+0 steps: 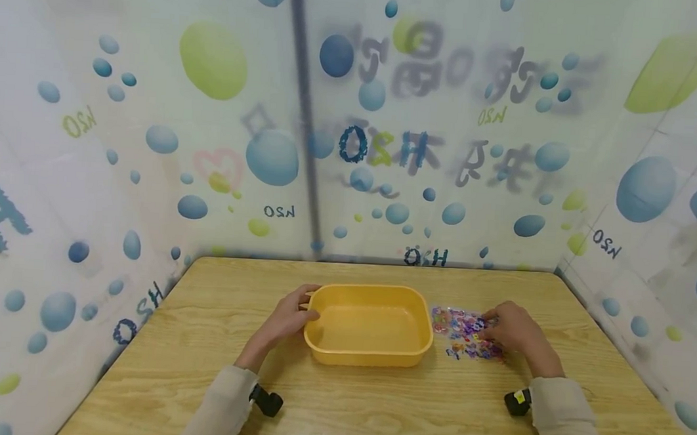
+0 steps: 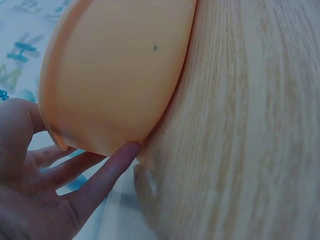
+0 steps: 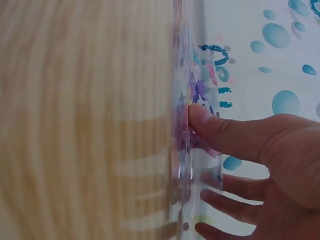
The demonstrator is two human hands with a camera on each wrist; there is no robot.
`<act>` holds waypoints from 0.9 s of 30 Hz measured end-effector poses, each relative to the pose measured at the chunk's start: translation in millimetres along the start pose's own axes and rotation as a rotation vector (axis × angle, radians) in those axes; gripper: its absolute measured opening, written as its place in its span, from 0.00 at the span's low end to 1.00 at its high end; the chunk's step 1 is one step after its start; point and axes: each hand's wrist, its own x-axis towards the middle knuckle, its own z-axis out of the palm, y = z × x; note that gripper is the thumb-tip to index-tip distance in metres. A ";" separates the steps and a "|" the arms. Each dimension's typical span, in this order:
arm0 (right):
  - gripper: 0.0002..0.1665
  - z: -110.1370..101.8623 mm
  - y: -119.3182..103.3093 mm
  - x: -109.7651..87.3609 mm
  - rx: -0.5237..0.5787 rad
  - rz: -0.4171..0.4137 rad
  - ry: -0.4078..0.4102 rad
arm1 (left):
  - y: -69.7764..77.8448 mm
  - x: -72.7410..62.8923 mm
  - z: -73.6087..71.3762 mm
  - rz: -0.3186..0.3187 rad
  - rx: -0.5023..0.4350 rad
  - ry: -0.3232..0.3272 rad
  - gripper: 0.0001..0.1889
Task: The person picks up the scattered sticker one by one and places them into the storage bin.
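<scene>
1. Basin (image 1: 367,358), yellow and rounded at its corners, is sitting upright near the middle of the table (image 1: 433,412), its long sides running left to right.
2. My left hand (image 1: 290,312) is gripping the basin's left end; from the left wrist camera I am seeing the thumb lying over the rim and spread fingers reaching under it against the outer wall.
3. Just right of the basin, the clear packet (image 1: 451,312) is lying on the table, with small colourful pieces (image 1: 474,325) showing through it. From here I am not making out what they are, or whether there is more than one packet.
4. My right hand (image 1: 513,326) is appearing to pinch the packet's right part, thumb on one face and a fingertip showing through the film.
5. I am judging the packet light, floppy and slick, probably sagging if held by one corner; I am favouring a broad pinch along its right edge.
6. I am reading the basin as light, fairly stiff plastic, smooth enough to be sliding under a one-sided push; its rim is offering the surest hold, ideally at both short ends.
</scene>
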 end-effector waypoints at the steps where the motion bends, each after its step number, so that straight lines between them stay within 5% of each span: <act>1: 0.21 0.5 -0.5 0.4 0.002 0.001 0.002 | -0.2 -0.2 -0.1 0.001 -0.003 -0.003 0.31; 8: 0.17 4.4 -3.5 2.0 0.036 0.007 0.038 | -1.3 -1.8 -0.1 0.005 -0.024 -0.002 0.30; 17: 0.39 1.1 -5.8 -1.9 0.087 0.055 0.069 | 0.1 -1.0 0.0 0.016 -0.008 0.001 0.30; 27: 0.31 -2.2 -2.3 -4.6 0.125 0.052 0.076 | -1.2 0.5 0.6 0.024 0.008 0.008 0.30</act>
